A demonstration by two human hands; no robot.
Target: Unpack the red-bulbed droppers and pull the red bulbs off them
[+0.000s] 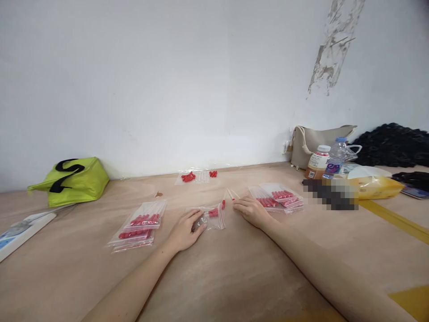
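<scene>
Head view: resting left hand (184,232), loosely spread, on the zip bag (215,223), in from the back edge of the table (217,277); with right hand (252,211) by white sticks (229,193), cannot tell whether pinching; judging the bag light, limp, slippery; best taken by the sealing strip (221,219).

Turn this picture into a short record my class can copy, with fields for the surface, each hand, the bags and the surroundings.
Surface: brown work surface
Left hand: resting on a clear zip bag with red-ended pieces inside
Right hand: fingertips beside thin pale sticks; grip unclear
Other bags: left-hand pile and right-hand pile, both showing red ends
Near the wall: red pieces in two groups
Far left: green bag, black straps
Right side: white-capped bottle, blue-capped bottle
</scene>
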